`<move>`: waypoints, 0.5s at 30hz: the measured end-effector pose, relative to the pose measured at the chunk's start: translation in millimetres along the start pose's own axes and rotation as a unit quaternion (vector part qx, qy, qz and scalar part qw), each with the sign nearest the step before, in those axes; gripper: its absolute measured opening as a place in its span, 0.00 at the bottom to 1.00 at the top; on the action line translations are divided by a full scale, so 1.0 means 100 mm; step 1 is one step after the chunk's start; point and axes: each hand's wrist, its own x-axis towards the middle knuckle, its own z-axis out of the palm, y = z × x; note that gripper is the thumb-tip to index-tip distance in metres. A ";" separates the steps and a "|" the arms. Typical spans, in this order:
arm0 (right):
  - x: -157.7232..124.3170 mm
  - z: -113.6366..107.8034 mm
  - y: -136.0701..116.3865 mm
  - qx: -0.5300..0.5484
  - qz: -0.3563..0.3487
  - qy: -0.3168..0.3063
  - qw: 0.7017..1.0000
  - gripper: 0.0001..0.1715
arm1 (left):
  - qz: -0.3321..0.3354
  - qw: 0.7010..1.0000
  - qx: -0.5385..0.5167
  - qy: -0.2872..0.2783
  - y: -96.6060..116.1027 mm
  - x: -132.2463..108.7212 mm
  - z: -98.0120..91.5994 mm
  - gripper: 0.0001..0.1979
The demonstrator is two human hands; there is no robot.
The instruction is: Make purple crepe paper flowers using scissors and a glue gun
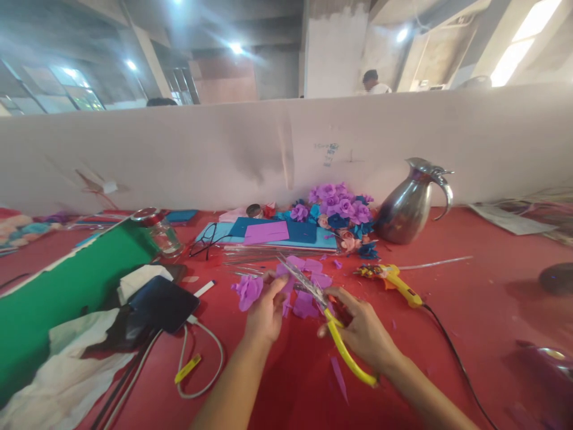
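Note:
My right hand (pixel 360 328) grips scissors (pixel 342 346) with yellow handles, their blades parted and pointing up and left toward my left hand. The fingers of my left hand (pixel 266 313) are closed on a purple paper piece (pixel 283 270), close to the blades. A purple paper flower (pixel 248 291) shows at the outer side of my left hand; whether it is held there or lies behind I cannot tell. Cut purple paper petals (pixel 307 304) lie on the red table (pixel 295 382) just beyond and between my hands.
Paper flowers (pixel 342 206) are heaped by the partition, next to a metal jug (pixel 409 203). Coloured sheets (pixel 268 232) and glasses (pixel 208 240) lie ahead. A yellow glue gun (pixel 400 286) with its cord is at right. A phone (pixel 165 303), cable and glass jar (pixel 159 233) are at left.

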 end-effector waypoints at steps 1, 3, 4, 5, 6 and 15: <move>0.00 0.00 0.00 -0.001 0.001 -0.002 1.000 0.19 | -0.008 1.000 -0.005 -0.006 0.00 0.00 0.00 0.12; 0.00 -0.01 0.01 -0.001 0.001 -0.006 1.000 0.19 | -0.023 1.000 -0.012 -0.007 0.00 0.00 0.00 0.12; 0.00 -0.01 0.01 -0.001 0.001 -0.008 1.000 0.19 | -0.030 0.999 -0.015 0.002 0.00 0.00 0.00 0.12; 0.00 -0.01 0.02 -0.001 0.001 -0.010 1.000 0.19 | -0.036 0.999 -0.017 0.016 0.00 0.00 0.00 0.13; 0.00 -0.01 0.02 0.000 0.002 -0.012 1.000 0.19 | -0.040 0.999 -0.019 0.029 0.01 0.00 0.01 0.13; -0.01 -0.03 0.00 0.008 0.014 -0.019 1.000 0.20 | -0.017 0.998 -0.030 0.046 0.01 0.02 0.00 0.13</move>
